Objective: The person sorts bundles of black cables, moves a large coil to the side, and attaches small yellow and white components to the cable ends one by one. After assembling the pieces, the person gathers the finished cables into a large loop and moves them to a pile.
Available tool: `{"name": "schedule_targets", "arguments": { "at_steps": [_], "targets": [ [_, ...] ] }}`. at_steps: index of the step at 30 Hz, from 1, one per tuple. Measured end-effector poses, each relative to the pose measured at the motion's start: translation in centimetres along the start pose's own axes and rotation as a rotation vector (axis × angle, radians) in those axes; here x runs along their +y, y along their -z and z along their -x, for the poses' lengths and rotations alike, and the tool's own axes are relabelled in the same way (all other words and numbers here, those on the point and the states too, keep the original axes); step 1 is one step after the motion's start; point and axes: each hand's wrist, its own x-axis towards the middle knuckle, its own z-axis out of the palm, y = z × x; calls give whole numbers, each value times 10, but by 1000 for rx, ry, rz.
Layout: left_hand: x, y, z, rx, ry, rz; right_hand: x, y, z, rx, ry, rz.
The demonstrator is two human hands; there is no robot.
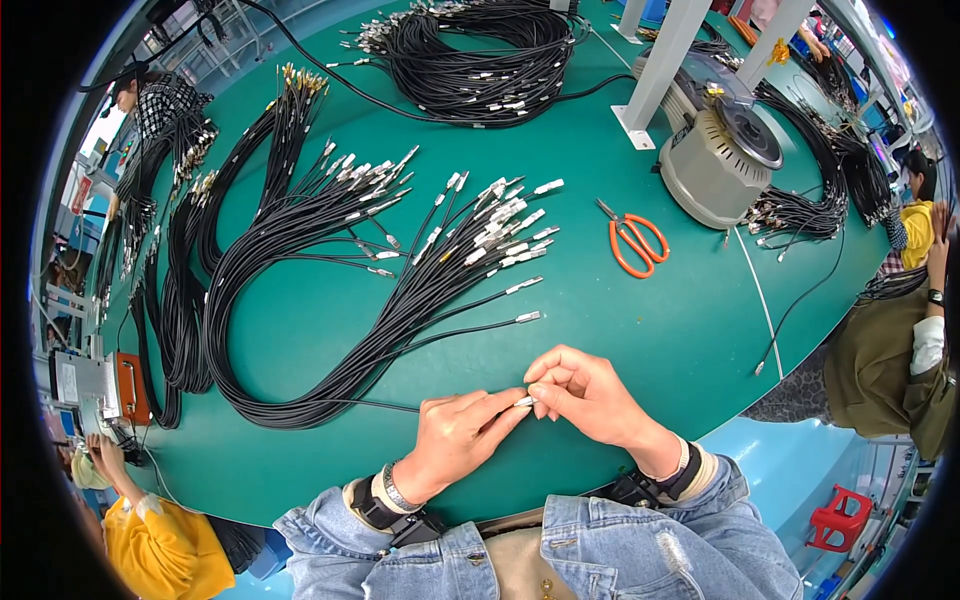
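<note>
My left hand (pixel 450 440) is closed round the end of a black cable (pixel 385 405) that runs out of the nearest bundle. A small whitish connector (pixel 524 402) shows at the cable's tip between my hands. Thumb and forefinger of my right hand (pixel 600 400) pinch that tip. The nearest cable bundle (pixel 300 408) curves across the green table (pixel 600 320), its white-tagged metal ends fanned toward the middle. Orange-handled snips (pixel 640 248) lie beyond my right hand, blades pointing away.
A large coil of black cables (pixel 480 100) lies at the back. A grey round machine (pixel 715 165) stands at right behind the snips, near a metal post (pixel 665 75). More bundles (pixel 820 190) line the right side. People sit around the table; a red stool (pixel 840 518) stands on the floor.
</note>
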Motion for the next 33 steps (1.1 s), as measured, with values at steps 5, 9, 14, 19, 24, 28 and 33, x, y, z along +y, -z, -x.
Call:
{"name": "schedule_targets", "arguments": {
  "at_steps": [5, 9, 14, 19, 24, 28, 33],
  "targets": [
    [1, -2, 4, -54, 22, 4, 2, 3, 4, -14, 12, 86],
    [3, 2, 19, -166, -57, -22, -11, 12, 14, -260, -52, 493],
    [4, 18, -3, -219, -71, -117, -29, 27, 9, -228, 8, 739],
    [-25, 17, -39, -93, -77, -282, -36, 37, -30, 71, 250, 844],
    [-39, -1, -49, -84, -57, -338, -6, 36, -52, 168, 430, 1030],
    [-44, -6, -47, -78, -56, -266, -16, 39, -53, 47, 264, 977],
    [-42, -7, -43, -55, -10, -138, -27, 41, -51, -11, -40, 620]
  ]
}}
